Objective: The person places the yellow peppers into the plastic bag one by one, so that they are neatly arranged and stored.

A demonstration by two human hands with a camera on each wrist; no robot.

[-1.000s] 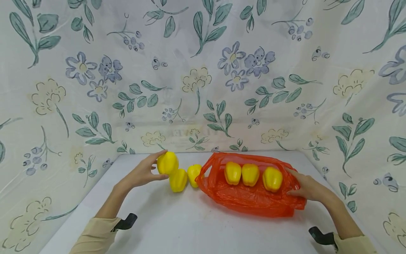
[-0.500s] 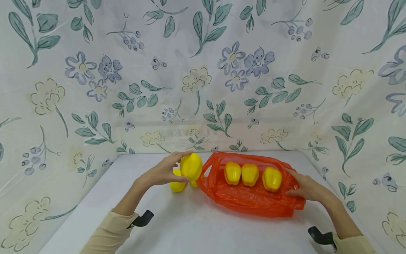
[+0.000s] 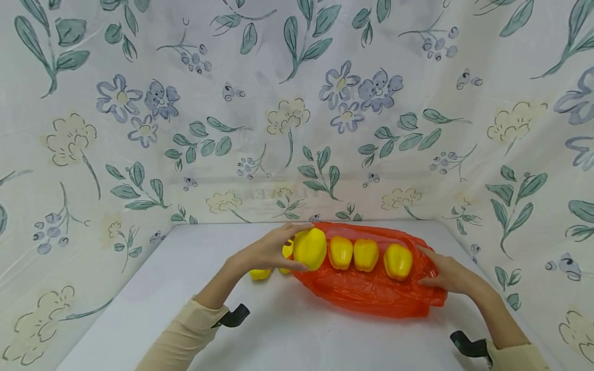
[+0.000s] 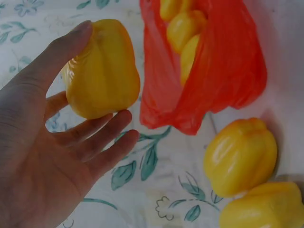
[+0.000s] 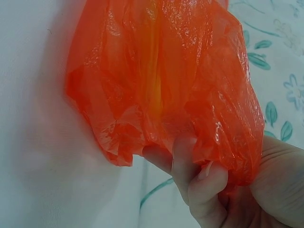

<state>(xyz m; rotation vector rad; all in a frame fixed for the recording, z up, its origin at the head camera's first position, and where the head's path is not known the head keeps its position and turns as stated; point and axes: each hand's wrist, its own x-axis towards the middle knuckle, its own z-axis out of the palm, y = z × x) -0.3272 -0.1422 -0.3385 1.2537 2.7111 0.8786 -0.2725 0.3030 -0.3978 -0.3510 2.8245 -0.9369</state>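
My left hand (image 3: 264, 252) grips a yellow bell pepper (image 3: 311, 249) between thumb and fingers, held up in front of the left, mouth end of a red plastic bag (image 3: 357, 299). The bag lies on its side. Inside it, three more yellow peppers (image 3: 365, 255) show in a row. My right hand (image 3: 452, 273) holds the bag's right end; in the right wrist view its fingers (image 5: 206, 183) curl into the crumpled plastic. Two loose peppers (image 4: 241, 157) lie left of the bag, partly hidden behind my left hand in the head view.
Everything lies on a white table (image 3: 297, 340). A floral-patterned cloth (image 3: 287, 118) hangs behind it and at both sides. Each wrist wears a black camera mount (image 3: 234, 315).
My left hand has carried its pepper rightward, from above the loose peppers to the bag's mouth end. The right hand and the bag have stayed where they were.
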